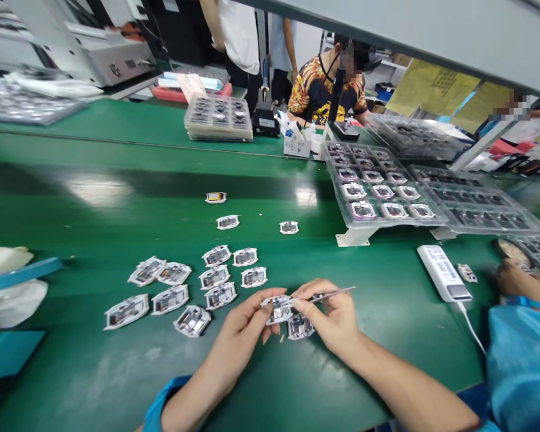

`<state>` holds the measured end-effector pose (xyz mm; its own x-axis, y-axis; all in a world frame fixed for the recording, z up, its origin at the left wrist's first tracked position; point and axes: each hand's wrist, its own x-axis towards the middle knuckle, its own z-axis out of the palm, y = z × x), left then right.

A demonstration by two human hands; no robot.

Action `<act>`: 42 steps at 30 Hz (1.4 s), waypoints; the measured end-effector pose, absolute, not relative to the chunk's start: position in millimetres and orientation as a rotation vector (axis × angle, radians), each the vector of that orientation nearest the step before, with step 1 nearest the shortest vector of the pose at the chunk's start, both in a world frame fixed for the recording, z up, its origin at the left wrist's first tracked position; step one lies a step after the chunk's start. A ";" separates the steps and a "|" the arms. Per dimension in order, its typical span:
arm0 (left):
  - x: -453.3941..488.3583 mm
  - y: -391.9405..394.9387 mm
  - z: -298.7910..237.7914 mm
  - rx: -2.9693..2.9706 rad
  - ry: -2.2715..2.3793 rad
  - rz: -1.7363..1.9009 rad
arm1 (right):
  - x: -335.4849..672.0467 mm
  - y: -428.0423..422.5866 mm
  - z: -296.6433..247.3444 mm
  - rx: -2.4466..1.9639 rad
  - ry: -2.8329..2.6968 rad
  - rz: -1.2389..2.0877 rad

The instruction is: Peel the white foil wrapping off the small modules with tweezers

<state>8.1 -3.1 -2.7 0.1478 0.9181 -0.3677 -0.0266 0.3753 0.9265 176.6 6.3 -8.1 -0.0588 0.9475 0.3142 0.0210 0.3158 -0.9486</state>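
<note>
Left hand pinching a white-edged circuit module; right hand nearly closed on steel tweezers at its edge; similar modules left of it on green desk.

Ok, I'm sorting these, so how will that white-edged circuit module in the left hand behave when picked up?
The white-edged circuit module held in the left hand is probably light for its size. Its dark centre looks fairly stiff, while the thin white border may flex. Being flat, it likely won't roll, but could slide on the glossy green bench mat.
</note>
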 end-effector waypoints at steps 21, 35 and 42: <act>9.1 -1.4 7.6 0.609 1.073 0.861 | 178.2 9.9 -9.1 -0.898 -1.385 1.027; 4.8 -6.3 -22.4 1.173 1.235 0.917 | 177.0 13.3 -11.8 -1.073 -1.036 1.342; 7.7 -3.6 1.4 1.136 1.219 0.829 | 175.9 15.6 -7.4 -1.083 -0.941 1.370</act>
<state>7.7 -3.6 1.4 0.1926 0.9411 -0.2780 0.0873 0.2658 0.9601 175.9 15.6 -7.4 0.0166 0.9955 -0.0936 -0.2693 -0.0857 -0.9592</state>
